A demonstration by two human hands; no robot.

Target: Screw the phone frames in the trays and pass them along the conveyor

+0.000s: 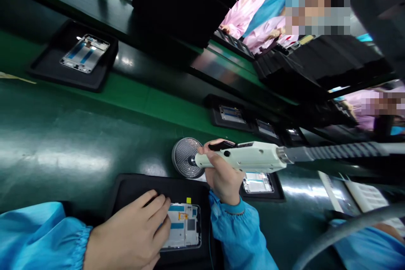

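Observation:
My left hand (134,232) rests palm down on a black tray (142,187), fingers together over the left edge of an opened phone frame (185,225) lying in it. My right hand (221,173) is wrapped round the grip of a white gun-shaped tool (249,157), thumb on its black trigger. The tool's round perforated metal head (186,157) points left, above the tray. A grey ribbed hose (341,152) runs from the tool's back end to the right. Both arms wear blue sleeves.
On the green conveyor belt (63,143) stand more black trays with phone frames: one at upper left (84,52), one behind my right hand (257,182), several along the far side (232,114). People in pink coats (249,21) work across the line. Paper sheets (363,196) lie at right.

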